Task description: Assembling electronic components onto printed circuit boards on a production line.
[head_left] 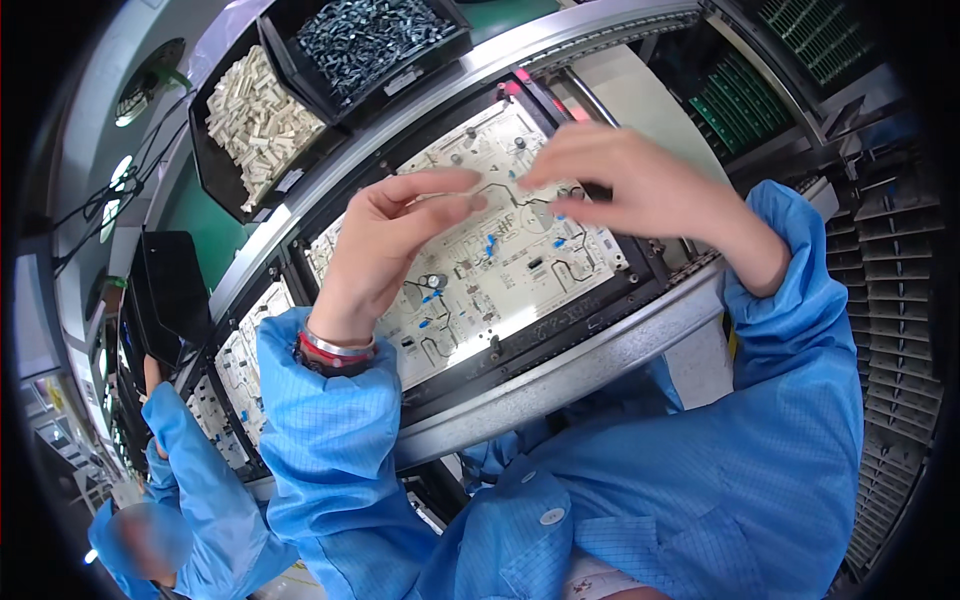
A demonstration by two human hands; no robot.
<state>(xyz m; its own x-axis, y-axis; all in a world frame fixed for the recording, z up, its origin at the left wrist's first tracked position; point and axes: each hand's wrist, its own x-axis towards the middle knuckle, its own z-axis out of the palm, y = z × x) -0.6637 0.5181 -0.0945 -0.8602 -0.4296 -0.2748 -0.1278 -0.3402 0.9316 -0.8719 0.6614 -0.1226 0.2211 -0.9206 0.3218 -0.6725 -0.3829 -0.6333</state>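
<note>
My left hand [385, 235] is over the left part of a white circuit board [510, 290], with thumb and forefinger bent toward each other in a pinch. Anything small between their tips is too hard to make out. Above the board's far right part, my right hand [640, 185] has its fingers curved and its thumb apart from them, with nothing visible in it. Blue parts [490, 246], black parts and a round capacitor [432, 282] stand on the board, which lies in a dark frame [560, 335]. My fingers cover some of its surface.
Beyond the rail [560, 385], one black bin holds white connectors [255, 125] and another holds dark small parts [370, 45]. More boards [255, 325] run along the line to the left, where a co-worker's blue sleeve [205, 450] shows. Slotted racks [900, 340] stand at right.
</note>
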